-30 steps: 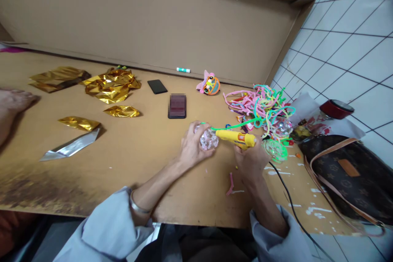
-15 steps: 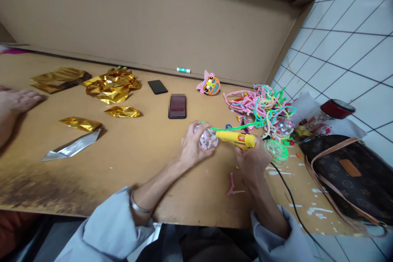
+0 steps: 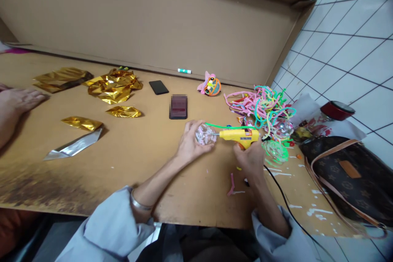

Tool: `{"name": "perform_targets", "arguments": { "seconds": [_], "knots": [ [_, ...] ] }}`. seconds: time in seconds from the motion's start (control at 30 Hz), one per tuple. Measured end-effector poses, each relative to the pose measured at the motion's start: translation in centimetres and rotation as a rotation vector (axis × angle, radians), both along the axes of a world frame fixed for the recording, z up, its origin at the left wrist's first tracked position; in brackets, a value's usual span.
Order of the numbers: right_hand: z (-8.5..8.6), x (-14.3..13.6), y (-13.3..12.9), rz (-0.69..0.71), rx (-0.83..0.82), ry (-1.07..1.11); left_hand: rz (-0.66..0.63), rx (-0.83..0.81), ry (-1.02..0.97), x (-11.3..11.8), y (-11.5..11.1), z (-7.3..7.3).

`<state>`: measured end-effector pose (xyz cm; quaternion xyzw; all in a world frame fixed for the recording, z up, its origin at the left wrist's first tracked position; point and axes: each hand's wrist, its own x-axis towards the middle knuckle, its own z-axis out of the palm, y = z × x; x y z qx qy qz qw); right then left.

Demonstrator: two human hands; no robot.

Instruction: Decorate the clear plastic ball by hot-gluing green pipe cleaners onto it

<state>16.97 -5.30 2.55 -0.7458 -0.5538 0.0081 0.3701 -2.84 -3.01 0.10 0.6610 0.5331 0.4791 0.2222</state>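
- Has a black cord (image 3: 285,196) trailing toward 4 o'clock from the clear ball (image 3: 204,134) and off the near edge of the counter (image 3: 138,184); could lose aim through a snag or tug there.
- Shows a pink scrap (image 3: 231,185) on the counter at 5 o'clock from the ball; might pick it up on a sleeve or palm with any stray glue.
- Grasps the yellow glue gun (image 3: 239,136) in the fingers of the right hand (image 3: 250,157), at 3 o'clock from the ball, pointing the metal nozzle (image 3: 216,134) toward 9 o'clock. Could flood the spot by squeezing too hard.
- Cups the ball in the fingers of the left hand (image 3: 188,141), wrapped around its 9 o'clock side, midway between gun and near sleeves. Risks a burn from fingertips so near the nozzle; impossible to tell nozzle contact with the ball. Might slip or roll off target, being smooth and round.
- Runs a green strip (image 3: 227,126) just beyond the gun barrel, toward 3 o'clock from the ball's top; could scorch or glue it wrongly by brushing the barrel.
- Farther, at 2 o'clock, heaps tangled fuzzy stems (image 3: 254,104); might snag the strip's far end there.
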Motion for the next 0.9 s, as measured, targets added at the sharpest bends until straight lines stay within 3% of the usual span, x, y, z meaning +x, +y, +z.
{"name": "perform_targets", "arguments": {
  "seconds": [0.2, 0.37, 0.6, 0.7, 0.9],
  "knots": [
    [-0.3, 1.9, 1.4, 0.072, -0.146, 0.159, 0.034, -0.059, -0.179, -0.3, 0.9, -0.4],
    [-2.2, 2.8, 2.3, 0.08, -0.128, 0.143, 0.05, -0.039, -0.243, -0.2, 0.9, -0.2],
    [-4.0, 3.0, 3.1, 0.214, -0.122, 0.105, 0.023, -0.033, -0.254, -0.1, 0.7, -0.1],
    [-4.1, 2.9, 3.1, 0.213, -0.063, -0.01, -0.002, -0.038, -0.254, 0.1, 0.5, 0.1],
    [-2.8, 1.9, 2.0, 0.071, 0.055, -0.337, -0.098, -0.072, -0.2, 0.7, -0.4, 0.6]
  ]
}}
